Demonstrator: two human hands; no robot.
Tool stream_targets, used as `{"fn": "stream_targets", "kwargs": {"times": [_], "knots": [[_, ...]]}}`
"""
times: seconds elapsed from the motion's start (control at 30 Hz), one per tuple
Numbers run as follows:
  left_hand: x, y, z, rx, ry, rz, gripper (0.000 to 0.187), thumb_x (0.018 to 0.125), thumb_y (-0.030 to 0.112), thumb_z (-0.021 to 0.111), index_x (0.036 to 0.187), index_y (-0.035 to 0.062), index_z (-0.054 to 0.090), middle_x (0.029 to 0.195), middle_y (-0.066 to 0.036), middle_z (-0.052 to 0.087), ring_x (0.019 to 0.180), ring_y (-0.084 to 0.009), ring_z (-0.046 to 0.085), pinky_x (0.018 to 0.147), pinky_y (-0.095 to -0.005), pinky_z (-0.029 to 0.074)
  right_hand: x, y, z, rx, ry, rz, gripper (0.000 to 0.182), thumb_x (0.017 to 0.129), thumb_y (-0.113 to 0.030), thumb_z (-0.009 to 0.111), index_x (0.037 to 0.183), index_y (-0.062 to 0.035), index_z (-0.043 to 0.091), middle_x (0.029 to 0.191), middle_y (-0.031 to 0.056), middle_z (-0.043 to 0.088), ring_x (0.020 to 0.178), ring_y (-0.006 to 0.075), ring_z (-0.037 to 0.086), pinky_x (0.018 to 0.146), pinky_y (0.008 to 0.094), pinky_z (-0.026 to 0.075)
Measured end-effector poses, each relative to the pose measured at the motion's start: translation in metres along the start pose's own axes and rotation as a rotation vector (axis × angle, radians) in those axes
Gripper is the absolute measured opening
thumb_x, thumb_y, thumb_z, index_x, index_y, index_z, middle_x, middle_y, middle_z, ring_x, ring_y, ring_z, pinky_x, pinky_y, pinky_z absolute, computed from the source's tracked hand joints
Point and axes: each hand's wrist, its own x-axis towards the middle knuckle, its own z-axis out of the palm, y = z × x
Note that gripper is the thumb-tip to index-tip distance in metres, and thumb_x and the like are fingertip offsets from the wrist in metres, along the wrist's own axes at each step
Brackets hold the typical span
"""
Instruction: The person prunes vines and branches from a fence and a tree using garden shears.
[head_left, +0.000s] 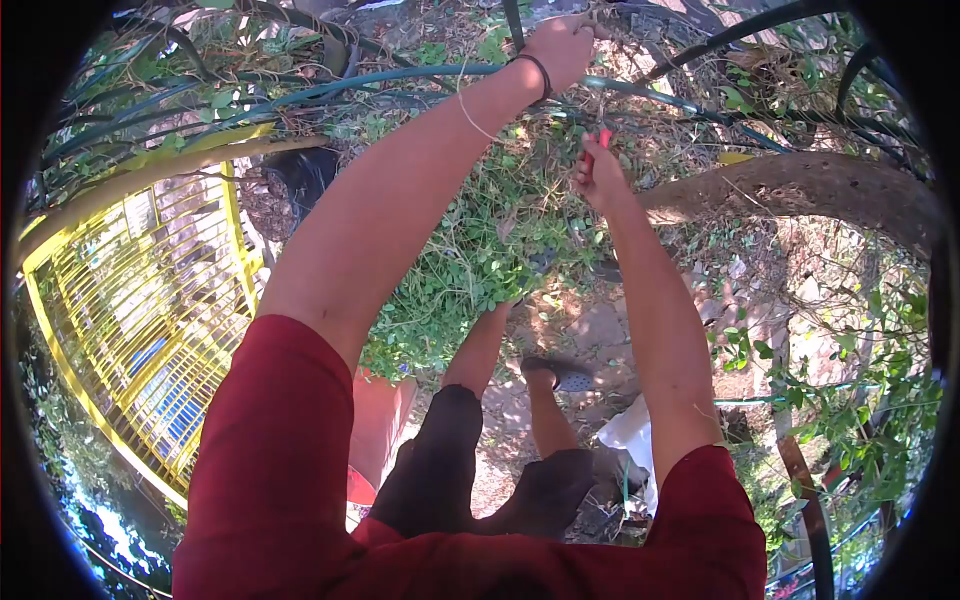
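My right hand [602, 184] is closed around red-handled pruning shears [603, 140], which point up and away from me toward dry stems. Their blades are hard to make out against the dry growth. Farther out, my left hand [560, 50] reaches past a green pole [430, 72] with its fingers bent closed among dry vines [640, 50]. What those fingers grip is too small to tell. A dark band [541, 78] circles the left wrist. Below both hands spreads a leafy green plant [500, 240].
A thick tree branch [800, 190] crosses at the right, close to my right forearm. At the left stands a yellow wire cage [150, 310]. More green poles [745, 35] curve overhead. A white bag [630, 435] lies near my legs, and leafy vines [860, 420] hang at the right.
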Motion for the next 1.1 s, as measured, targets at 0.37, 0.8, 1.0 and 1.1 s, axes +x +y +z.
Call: {"fn": "stream_targets", "kwargs": {"times": [0.37, 0.8, 1.0, 1.1], "knots": [[0.003, -0.009, -0.005, 0.248, -0.092, 0.101, 0.034, 0.095, 0.028, 0.04, 0.112, 0.0143, 0.065, 0.073, -0.001, 0.061, 0.064, -0.0148, 0.058, 0.064, -0.0336, 0.048, -0.111, 0.131, -0.016, -0.471, 0.028, 0.158, 0.037, 0.09, -0.04, 0.06, 0.077, -0.0058, 0.054, 0.057, 0.0005, 0.047, 0.046, 0.0135, 0.049, 0.044, 0.0313, 0.046], [-0.165, 0.02, -0.043, -0.072, -0.067, -0.094, 0.024, 0.099, 0.021, 0.043, 0.105, 0.0059, 0.06, 0.067, 0.002, 0.043, 0.063, -0.0064, 0.039, 0.059, -0.0266, 0.037, -0.2, 0.121, -0.139, -1.129, 0.074, 0.026, 0.063, 0.089, -0.044, 0.057, 0.13, 0.0013, 0.044, 0.115, 0.0251, 0.06, 0.102, 0.038, 0.06, 0.089, 0.0442, 0.044], [-0.303, 0.028, -0.018, 0.055, -0.334, -0.175, 0.019, 0.098, 0.016, 0.042, 0.101, 0.0042, 0.058, 0.089, -0.008, 0.062, 0.082, -0.0216, 0.059, 0.08, -0.0333, 0.046, -0.284, 0.116, -0.119, -1.047, 0.026, -0.096, 0.065, 0.089, -0.052, 0.054, 0.126, 0.0009, 0.046, 0.117, 0.0241, 0.057, 0.108, 0.037, 0.057, 0.092, 0.0429, 0.042], [-0.378, 0.028, -0.001, 0.269, -0.632, -0.428, 0.021, 0.095, 0.02, 0.047, 0.102, 0.0045, 0.058, 0.096, -0.012, 0.065, 0.089, -0.0263, 0.061, 0.08, -0.0367, 0.046, -0.35, 0.105, -0.085, -1.053, 0.106, -0.089, 0.065, 0.088, -0.056, 0.054, 0.119, 0.0013, 0.051, 0.105, 0.0201, 0.06, 0.097, 0.0302, 0.058, 0.086, 0.0405, 0.043]]}}
